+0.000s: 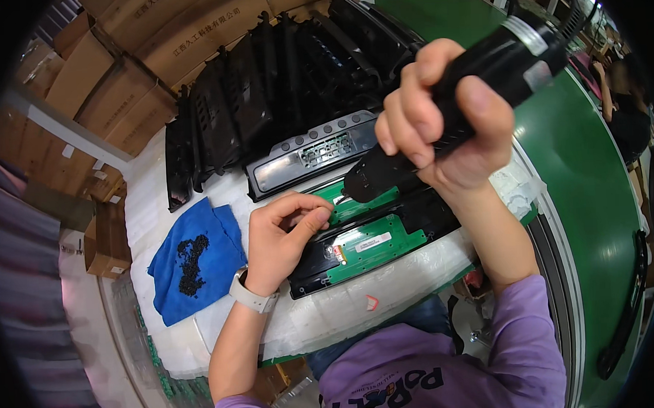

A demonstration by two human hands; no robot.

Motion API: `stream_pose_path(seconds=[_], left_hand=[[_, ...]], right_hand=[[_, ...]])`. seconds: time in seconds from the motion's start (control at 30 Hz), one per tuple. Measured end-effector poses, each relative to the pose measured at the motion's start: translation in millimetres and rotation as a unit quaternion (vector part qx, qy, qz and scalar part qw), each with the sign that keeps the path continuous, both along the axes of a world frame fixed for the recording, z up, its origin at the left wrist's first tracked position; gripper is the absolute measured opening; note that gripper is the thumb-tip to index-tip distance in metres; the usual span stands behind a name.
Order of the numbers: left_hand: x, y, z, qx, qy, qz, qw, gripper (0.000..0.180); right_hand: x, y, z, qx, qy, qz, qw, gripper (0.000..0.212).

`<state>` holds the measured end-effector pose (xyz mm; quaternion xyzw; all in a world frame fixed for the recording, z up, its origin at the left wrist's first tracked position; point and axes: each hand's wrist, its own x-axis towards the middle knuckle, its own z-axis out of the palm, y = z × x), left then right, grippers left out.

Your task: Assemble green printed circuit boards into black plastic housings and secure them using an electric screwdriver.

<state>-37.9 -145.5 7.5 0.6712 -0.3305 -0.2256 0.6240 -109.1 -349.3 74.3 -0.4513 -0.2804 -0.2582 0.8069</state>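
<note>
we work on a foam-covered table. along its far edge we have a row of black plastic housings, leaning together. in front of them, towards the table's centre, lies a grey-faced control panel with a line of round buttons. between it and the near edge lie two black panels side by side: the near panel and the far panel, the latter partly hidden by tool and hands. a blue cloth is spread by the left edge.

our right hand is wrapped firmly around an electric screwdriver, tilted so that its bit points down at the far circuit board. our left hand is pinched together beside the bit; we cannot tell whether a fastener sits between the fingertips. the near circuit board lies uncovered in the near panel.

progress: both boards are in their panels. we judge fastening of the far board to be under way; which holes are filled is too small to confirm. a pile of small black screws on the cloth suggests much fastening is left.
</note>
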Motion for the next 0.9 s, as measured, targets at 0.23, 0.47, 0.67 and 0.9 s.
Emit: stream_pose_path(seconds=[0.23, 0.47, 0.67, 0.9], left_hand=[[-3, 1, 0, -0.018, 0.070, -0.025, 0.997, 0.011], [-5, 1, -2, 0.012, 0.036, -0.023, 0.999, 0.011], [-7, -3, 2, -0.033, 0.072, -0.001, 0.997, 0.011], [4, 3, 2, 0.068, -0.207, 0.087, 0.972, 0.010]], right_hand=[[0, 2, -3, 0.019, -0.026, 0.014, 0.999, 0.032], [-3, 11, 1, 0.032, 0.060, -0.034, 0.997, 0.028], [2, 8, 2, 0.103, 0.102, -0.018, 0.989, 0.024], [-6, 12, -10, -0.150, 0.156, -0.088, 0.972, 0.026]])
